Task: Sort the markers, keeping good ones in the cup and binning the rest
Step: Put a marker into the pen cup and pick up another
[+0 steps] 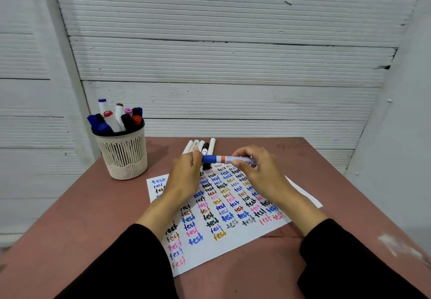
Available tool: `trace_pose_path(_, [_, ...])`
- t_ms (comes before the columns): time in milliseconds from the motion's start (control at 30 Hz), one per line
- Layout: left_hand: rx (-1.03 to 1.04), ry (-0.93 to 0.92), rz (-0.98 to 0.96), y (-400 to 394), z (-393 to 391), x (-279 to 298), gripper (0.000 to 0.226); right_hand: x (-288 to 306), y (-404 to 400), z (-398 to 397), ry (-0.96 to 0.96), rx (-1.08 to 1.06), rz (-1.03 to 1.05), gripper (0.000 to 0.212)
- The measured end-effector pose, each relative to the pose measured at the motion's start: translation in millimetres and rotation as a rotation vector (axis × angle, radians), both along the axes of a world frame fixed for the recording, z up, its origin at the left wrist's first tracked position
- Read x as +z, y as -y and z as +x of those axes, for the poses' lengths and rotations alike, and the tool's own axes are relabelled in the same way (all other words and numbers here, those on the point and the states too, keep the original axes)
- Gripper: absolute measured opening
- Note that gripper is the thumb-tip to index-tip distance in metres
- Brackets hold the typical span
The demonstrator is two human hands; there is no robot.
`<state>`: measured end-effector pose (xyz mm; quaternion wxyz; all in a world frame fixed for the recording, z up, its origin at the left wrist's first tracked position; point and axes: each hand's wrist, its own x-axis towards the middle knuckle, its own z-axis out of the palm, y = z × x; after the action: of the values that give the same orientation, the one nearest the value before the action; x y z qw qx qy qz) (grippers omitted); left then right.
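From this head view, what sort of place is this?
Probably a makeshift test booth, not an office: white corrugated-plastic panel walls, a bare reddish-brown table, a cream mesh cup of markers and a white paper sheet scribbled with "test".

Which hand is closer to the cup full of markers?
Left. The left hand grips the blue marker's cap end, just right of the cup. The right hand holds its far end.

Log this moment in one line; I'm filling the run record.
stage: testing marker | left hand: grips blue cap | right hand: holds blue marker barrel | cup: markers inside | loose markers: beyond test sheet
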<state>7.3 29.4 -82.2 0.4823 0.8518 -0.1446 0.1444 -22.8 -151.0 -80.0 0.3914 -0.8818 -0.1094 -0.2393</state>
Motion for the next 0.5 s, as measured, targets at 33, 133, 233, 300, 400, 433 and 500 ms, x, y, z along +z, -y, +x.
trace_pose_path(33, [-0.001,0.001,-0.01,0.5,1.6,-2.6,0.055,0.0,1.0,-1.1,-0.008,-0.009,-0.025,0.004])
trace_pose_path(133, [0.004,0.01,-0.025,1.2,2.4,-3.5,0.056,-0.4,-2.0,-2.7,0.012,-0.069,-0.14,0.02])
trace_pose_path(233, [0.022,0.057,-0.034,1.3,5.6,-6.9,0.064,-3.6,-8.1,-3.1,0.038,-0.11,-0.184,0.027])
trace_pose_path(300, [-0.007,0.079,-0.047,0.8,5.0,-6.2,0.064,-5.1,-6.9,-3.8,-0.034,-0.059,-0.131,0.027])
trace_pose_path(400, [-0.081,0.081,-0.045,0.9,4.4,-1.4,0.048,-3.4,-4.2,-4.9,-0.09,0.046,0.028,0.026])
trace_pose_path(433, [-0.102,0.085,-0.048,-0.6,6.7,-2.2,0.045,-3.9,-2.5,-2.4,-0.063,0.042,0.049,0.023])
trace_pose_path(500, [-0.153,0.128,-0.016,-3.1,8.9,-2.8,0.036,-5.0,5.8,2.0,0.011,-0.042,0.031,0.02])
